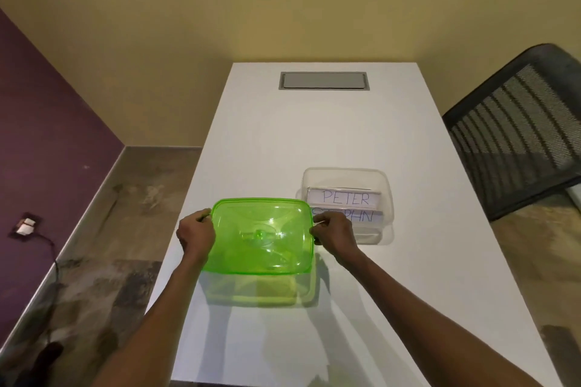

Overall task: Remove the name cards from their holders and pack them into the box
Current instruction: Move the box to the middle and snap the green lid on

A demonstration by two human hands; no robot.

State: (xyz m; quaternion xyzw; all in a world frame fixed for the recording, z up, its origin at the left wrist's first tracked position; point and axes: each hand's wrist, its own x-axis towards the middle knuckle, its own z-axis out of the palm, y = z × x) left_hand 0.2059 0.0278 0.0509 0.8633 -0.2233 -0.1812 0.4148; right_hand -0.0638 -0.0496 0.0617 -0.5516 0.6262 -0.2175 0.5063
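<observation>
A long white table [345, 141] fills the middle of the view, with a yellow wall behind it and a purple wall on the left. A grey flat panel [323, 81] is set into the far end of the table top. A black mesh chair [518, 132] stands beside the table on the right. The person holds a green see-through lid [261, 236] up above the near part of the table, and its green shadow falls on the white top under it. The left hand [196, 236] grips the left edge of the lid with its fingers curled round the rim. The right hand [334, 236] grips the right edge the same way, with the fingers bent tight on the rim. Just past the right hand sits a clear plastic box [386, 195] on the table, with no lid on it. Inside the box lie two white name cards. The far card [344, 198] says PETER in blue letters. The near card [364, 217] is partly hidden by the right hand and the lid, so its word may be STEPHN, but that is hard to read. Down on the floor by the purple wall is a small wall plug [25, 226] with a dark cord.
</observation>
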